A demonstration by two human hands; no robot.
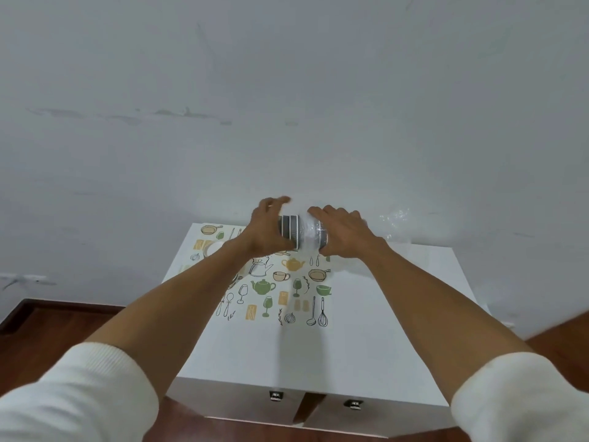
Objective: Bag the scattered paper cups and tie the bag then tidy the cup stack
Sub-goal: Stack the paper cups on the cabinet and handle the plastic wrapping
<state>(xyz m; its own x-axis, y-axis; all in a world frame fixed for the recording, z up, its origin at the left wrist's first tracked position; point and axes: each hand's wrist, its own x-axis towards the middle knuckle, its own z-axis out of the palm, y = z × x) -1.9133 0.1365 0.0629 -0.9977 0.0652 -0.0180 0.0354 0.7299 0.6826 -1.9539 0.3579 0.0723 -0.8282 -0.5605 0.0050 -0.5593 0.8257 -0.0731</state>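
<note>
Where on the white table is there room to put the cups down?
The table's right half, between the printed mat and the right edge, is bare, as is the near strip in front of the mat. It is crowded at the far edge, where both hands hold the cup stack in its clear bag.

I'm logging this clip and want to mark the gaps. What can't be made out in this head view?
- Stack of grey and white paper cups: its ends are covered by the left hand and right hand; cup count unclear.
- Clear plastic bag: pale against the wall; its outline is lost.
- Round white object on the printed kitchenware mat: half hidden by the left forearm.
</note>
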